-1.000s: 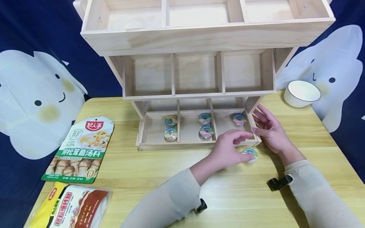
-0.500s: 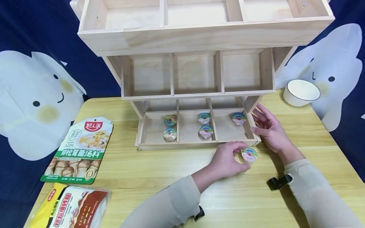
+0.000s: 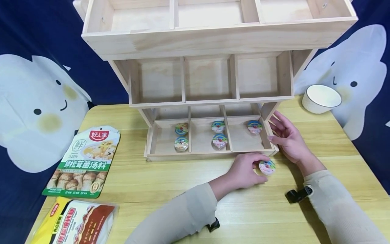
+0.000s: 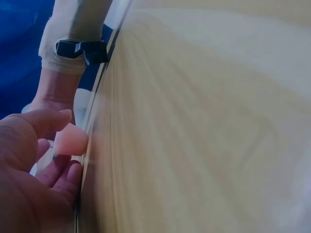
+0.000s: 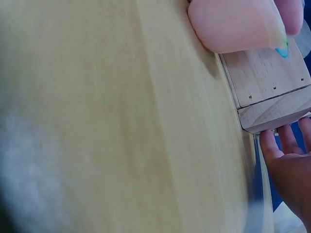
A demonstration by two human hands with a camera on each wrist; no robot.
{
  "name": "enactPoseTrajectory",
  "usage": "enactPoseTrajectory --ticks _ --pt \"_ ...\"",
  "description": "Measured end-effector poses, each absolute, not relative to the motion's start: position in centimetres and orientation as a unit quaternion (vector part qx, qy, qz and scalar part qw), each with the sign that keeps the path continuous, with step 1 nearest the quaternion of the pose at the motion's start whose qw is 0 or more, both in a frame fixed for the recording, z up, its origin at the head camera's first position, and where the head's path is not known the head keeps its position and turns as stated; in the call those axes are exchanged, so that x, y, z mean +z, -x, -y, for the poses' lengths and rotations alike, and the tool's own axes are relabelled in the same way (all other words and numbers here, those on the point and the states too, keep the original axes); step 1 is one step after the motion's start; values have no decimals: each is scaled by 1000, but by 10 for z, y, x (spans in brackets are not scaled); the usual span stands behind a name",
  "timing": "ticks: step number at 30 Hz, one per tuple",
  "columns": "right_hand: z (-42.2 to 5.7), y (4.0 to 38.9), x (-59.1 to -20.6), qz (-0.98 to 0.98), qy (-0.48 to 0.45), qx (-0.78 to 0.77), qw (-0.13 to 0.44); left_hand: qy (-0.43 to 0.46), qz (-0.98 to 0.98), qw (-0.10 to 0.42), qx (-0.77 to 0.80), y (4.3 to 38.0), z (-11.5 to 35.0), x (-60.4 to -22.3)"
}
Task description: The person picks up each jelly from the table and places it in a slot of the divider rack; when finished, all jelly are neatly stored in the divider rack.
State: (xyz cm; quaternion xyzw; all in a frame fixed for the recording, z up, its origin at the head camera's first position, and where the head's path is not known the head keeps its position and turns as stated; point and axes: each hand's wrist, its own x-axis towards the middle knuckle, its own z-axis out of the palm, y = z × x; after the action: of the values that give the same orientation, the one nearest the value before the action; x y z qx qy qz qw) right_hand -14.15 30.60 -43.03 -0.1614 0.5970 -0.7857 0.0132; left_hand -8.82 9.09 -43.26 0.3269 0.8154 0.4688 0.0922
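In the head view, my left hand [image 3: 245,172] has thumb and fingers curled round a small jelly cup [image 3: 267,167] with a printed lid, in front of the wooden rack's bottom tray [image 3: 189,156]. From the left wrist, the pink cup [image 4: 70,141] shows between my thumb and fingers. My right hand [image 3: 288,140] rests against the tray's right side; in the right wrist view its fingertips [image 5: 268,138] touch the wood. Inside the tray, two cups [image 3: 181,143] sit in the left compartment, two [image 3: 219,140] in the middle and one [image 3: 254,127] in the right.
Above the tray rise the rack's middle tier [image 3: 210,79] and top tier [image 3: 213,40], each with three compartments. A white bowl [image 3: 322,99] stands at the back right. Two food packets, one green and white [image 3: 82,159], one yellow and brown [image 3: 76,222], lie at the left.
My left hand has drawn back toward me from over the tray's front edge, and its fingers now surround the jelly cup, which has shifted slightly. My right hand has stayed in place.
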Motion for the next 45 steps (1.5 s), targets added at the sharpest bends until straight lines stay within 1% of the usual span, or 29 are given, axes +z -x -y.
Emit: enactPoseTrajectory --ticks 5,9,11,16,20,26,29,32,36,41,45 --pt "-307 141 -430 -597 161 -786 14 -341 -825 74 445 89 -93 -434" --pt "-307 141 -430 -596 160 -787 15 -340 -830 75 436 89 -94 -436" --pt "-307 141 -430 -596 159 -787 15 -338 -828 84 440 89 -94 -436" --pt "-306 142 -430 -595 158 -788 15 -328 -796 129 491 89 -88 -432" --pt "-306 142 -430 -594 160 -788 12 -335 -775 147 515 91 -81 -427" --pt "-305 141 -428 -591 159 -791 9 -337 -733 194 558 101 -66 -412" --pt "-304 141 -428 -595 154 -789 8 -340 -726 205 562 108 -59 -401" --pt "-304 142 -428 -597 149 -788 6 -337 -732 199 558 118 -53 -390" --pt "-304 141 -427 -597 145 -789 3 -307 -742 192 564 137 -51 -380" --pt "-305 141 -428 -600 144 -787 11 -290 -745 180 574 160 -57 -381" --pt "-305 142 -429 -607 145 -781 17 -285 -749 169 574 171 -63 -383"
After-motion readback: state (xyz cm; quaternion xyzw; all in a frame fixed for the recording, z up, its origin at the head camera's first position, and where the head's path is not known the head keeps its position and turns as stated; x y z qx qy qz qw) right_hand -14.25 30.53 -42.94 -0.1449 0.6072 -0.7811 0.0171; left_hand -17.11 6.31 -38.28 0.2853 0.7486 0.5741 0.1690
